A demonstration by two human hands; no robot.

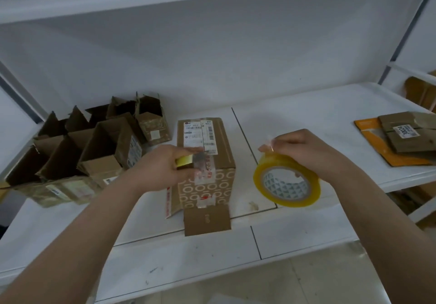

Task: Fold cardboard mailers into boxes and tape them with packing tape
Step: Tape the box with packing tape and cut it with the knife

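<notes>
Hands (162, 166) grip cutter (185, 161), tape roll (286, 181).

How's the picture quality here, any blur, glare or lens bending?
Head view: wide-angle bending curves the shelf edges; left hand and yellow cutter slightly motion-blurred; tape roll fairly sharp with soft glare; lighting even, dim, with faint shadows.

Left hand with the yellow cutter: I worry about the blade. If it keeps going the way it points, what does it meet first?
Likely the taped top of the cardboard box; the left hand holds the cutter already over it, though its height is unclear.
</notes>
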